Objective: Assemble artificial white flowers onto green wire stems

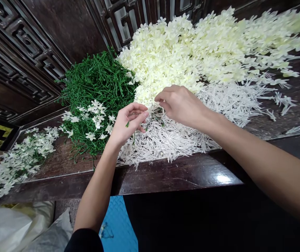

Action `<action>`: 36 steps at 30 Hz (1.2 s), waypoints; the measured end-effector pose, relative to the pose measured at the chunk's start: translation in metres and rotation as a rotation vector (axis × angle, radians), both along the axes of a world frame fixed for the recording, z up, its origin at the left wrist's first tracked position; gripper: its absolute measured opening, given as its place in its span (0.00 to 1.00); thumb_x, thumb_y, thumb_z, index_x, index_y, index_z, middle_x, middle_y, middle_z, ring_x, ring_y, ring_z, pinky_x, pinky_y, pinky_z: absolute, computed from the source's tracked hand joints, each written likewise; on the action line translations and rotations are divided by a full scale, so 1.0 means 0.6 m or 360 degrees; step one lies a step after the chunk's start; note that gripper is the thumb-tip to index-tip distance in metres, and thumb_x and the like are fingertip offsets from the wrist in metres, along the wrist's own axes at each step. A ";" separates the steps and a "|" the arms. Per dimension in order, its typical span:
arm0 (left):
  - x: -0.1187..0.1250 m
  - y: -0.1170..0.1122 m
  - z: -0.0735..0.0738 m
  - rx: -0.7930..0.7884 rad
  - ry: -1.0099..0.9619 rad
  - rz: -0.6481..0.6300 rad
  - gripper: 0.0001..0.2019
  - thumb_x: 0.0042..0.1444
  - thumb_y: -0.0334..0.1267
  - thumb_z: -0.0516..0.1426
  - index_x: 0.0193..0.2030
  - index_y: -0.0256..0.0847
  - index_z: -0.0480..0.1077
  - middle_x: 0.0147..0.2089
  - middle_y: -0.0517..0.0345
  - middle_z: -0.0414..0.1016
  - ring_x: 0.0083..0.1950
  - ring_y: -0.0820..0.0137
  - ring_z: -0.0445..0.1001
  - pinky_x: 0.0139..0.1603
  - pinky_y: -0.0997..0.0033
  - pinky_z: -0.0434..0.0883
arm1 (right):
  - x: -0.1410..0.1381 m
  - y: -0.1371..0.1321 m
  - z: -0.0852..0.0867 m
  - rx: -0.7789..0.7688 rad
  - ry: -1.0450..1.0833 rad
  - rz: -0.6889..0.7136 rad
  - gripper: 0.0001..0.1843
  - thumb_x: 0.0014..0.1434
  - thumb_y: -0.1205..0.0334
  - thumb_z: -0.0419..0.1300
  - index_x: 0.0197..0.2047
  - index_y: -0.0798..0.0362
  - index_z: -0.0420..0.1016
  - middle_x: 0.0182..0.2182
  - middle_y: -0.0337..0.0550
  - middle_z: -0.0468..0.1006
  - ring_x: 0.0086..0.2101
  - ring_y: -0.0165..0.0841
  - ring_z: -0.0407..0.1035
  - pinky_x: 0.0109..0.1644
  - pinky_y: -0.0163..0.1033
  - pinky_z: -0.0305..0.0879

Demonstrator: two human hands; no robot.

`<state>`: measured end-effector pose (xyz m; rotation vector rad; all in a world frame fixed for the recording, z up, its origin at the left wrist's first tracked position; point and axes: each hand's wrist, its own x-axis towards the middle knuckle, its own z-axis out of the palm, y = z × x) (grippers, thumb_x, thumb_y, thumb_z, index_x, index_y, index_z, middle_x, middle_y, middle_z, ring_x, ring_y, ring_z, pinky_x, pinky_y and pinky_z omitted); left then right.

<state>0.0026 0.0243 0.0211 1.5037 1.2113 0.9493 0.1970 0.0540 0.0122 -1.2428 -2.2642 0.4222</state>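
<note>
My left hand [129,120] is curled, fingers pinched on a thin green stem [127,124] that pokes out below the thumb. My right hand [180,103] hovers over the white spiky flower parts [171,138], fingertips pinched together at the edge of the cream petal pile [192,52]; what it holds is hidden. The two hands are close together, a few centimetres apart. Left of them lies a heap of green stems [97,80] with some finished white flowers [94,117] on it.
All of it rests on a dark polished wooden bench [165,175] with a carved backrest [21,45]. More finished flowers [21,157] lie at the bench's left end. White sacks [15,227] and a blue mat [118,227] are on the floor below.
</note>
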 end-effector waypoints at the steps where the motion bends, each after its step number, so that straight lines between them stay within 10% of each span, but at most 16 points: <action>1: 0.000 0.000 0.000 0.0002 0.0000 0.0000 0.08 0.52 0.38 0.66 0.38 0.40 0.74 0.34 0.55 0.71 0.31 0.73 0.73 0.21 0.78 0.76 | -0.001 -0.001 0.004 0.0029 0.0038 -0.0037 0.20 0.64 0.69 0.48 0.49 0.63 0.80 0.44 0.59 0.80 0.47 0.48 0.73 0.53 0.57 0.67; 9: 0.000 0.003 -0.007 0.0011 -0.0065 0.0003 0.17 0.52 0.41 0.67 0.48 0.39 0.74 0.44 0.48 0.79 0.38 0.67 0.81 0.23 0.78 0.77 | -0.009 -0.015 0.019 -0.0448 0.0777 0.0081 0.13 0.61 0.63 0.60 0.48 0.57 0.78 0.45 0.50 0.81 0.43 0.39 0.76 0.48 0.46 0.74; 15: 0.002 0.005 -0.002 0.0105 -0.0098 0.0017 0.12 0.49 0.40 0.68 0.38 0.38 0.76 0.31 0.55 0.77 0.29 0.72 0.77 0.19 0.79 0.74 | -0.010 -0.014 0.015 -0.0604 0.0840 0.0140 0.14 0.60 0.65 0.60 0.49 0.59 0.77 0.44 0.52 0.80 0.38 0.38 0.76 0.39 0.43 0.74; 25: 0.002 0.006 0.002 0.0098 -0.0113 0.0212 0.11 0.48 0.38 0.68 0.38 0.40 0.75 0.29 0.60 0.71 0.28 0.75 0.71 0.19 0.80 0.72 | -0.010 -0.014 0.001 -0.0503 -0.0077 0.0416 0.12 0.59 0.57 0.66 0.42 0.57 0.80 0.41 0.51 0.82 0.35 0.38 0.75 0.42 0.49 0.72; 36: 0.003 0.001 0.007 0.0084 0.0012 0.0146 0.08 0.52 0.34 0.62 0.39 0.38 0.77 0.34 0.54 0.78 0.34 0.70 0.78 0.24 0.77 0.78 | -0.007 -0.011 0.004 -0.0337 -0.0038 0.0285 0.10 0.62 0.71 0.55 0.42 0.59 0.76 0.40 0.51 0.76 0.35 0.36 0.70 0.39 0.46 0.67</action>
